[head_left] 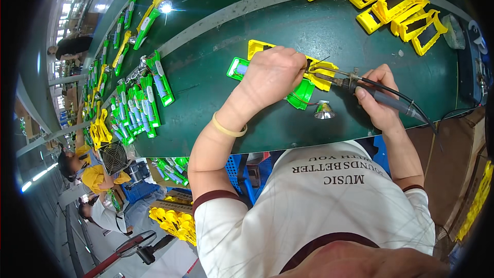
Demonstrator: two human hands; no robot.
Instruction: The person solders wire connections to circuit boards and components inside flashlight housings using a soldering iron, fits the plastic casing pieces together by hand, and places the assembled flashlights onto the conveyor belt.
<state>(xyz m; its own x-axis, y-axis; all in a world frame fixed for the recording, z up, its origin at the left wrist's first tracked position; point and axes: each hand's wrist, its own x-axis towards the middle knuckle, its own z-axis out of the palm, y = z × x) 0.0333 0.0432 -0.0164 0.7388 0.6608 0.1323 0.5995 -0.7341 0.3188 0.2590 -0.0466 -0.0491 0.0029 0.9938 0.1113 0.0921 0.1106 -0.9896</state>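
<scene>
My left hand (275, 74) is closed over a yellow plastic housing (256, 48); its fingertips are hidden, so what they pinch cannot be made out. Under and beside it lies a green plastic shell (302, 94), partly covered by the hand and the yellow piece. A small silver reflector lamp (324, 110) rests on the table just below, with a thin red wire running to the green shell. My right hand (380, 98) grips a soldering iron (388, 102) with a black cable, its tip pointing left at the yellow housing near my left fingers.
Several yellow housings (396, 2) are piled at the far right of the green table (206, 108). Rows of green lamp bodies (136, 105) lie to the left, beside a metal strip (221, 13). A lit lamp (165, 6) shines at upper left. Other people (95, 175) sit farther left.
</scene>
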